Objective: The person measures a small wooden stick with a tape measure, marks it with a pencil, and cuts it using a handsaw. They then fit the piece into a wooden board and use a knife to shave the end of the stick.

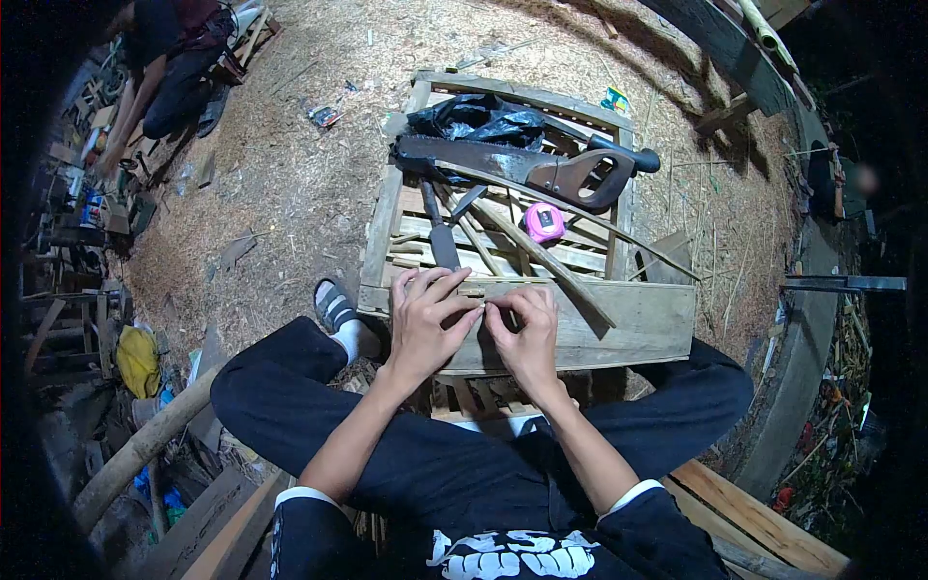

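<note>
My left hand rests on a long weathered wooden board that lies across in front of my lap. Its thumb and index finger close together at the board's upper part. Beside it, my right hand pinches with thumb and index finger against the same spot. A small yellowish piece shows between the hands, too small to name. What the fingertips hold is hidden. Just beyond the board lie a thin wooden stick, a dark flat-bladed tool and a pink tape measure.
A slatted wooden frame carries a handsaw, a black plastic bag and a dark-handled tool. Another person crouches at the upper left. Wood shavings cover the ground. A yellow bag sits at left.
</note>
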`<state>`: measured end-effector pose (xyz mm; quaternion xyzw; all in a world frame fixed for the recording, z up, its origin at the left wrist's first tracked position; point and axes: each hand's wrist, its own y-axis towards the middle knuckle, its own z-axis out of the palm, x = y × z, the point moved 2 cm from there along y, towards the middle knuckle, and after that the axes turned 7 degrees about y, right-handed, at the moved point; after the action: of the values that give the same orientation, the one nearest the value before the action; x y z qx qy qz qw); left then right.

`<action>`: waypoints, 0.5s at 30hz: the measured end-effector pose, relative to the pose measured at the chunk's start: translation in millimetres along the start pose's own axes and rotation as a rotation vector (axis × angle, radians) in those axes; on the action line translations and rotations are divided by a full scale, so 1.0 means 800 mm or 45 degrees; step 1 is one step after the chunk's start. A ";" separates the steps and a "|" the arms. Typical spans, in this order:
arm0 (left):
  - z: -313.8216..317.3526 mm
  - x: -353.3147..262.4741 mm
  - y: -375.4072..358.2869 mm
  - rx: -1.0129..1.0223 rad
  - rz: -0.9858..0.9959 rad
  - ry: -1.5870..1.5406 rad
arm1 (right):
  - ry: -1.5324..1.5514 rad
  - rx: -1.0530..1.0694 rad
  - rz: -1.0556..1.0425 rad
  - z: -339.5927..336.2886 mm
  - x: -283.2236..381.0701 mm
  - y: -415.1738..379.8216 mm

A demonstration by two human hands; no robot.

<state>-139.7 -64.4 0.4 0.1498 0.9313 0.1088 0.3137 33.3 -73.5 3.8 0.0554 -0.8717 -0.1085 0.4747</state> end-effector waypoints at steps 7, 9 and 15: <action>0.002 -0.002 0.000 -0.001 -0.015 0.017 | 0.013 0.059 0.030 -0.004 -0.002 0.000; 0.001 -0.002 0.001 0.015 -0.017 0.010 | -0.018 0.059 0.004 -0.005 -0.002 -0.002; -0.002 0.006 -0.003 0.017 -0.083 -0.128 | -0.003 0.031 -0.002 -0.005 -0.005 -0.006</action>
<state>-145.0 -65.0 -1.6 0.1269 0.9194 0.0846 0.3624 39.1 -78.0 1.6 0.0616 -0.8733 -0.0985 0.4731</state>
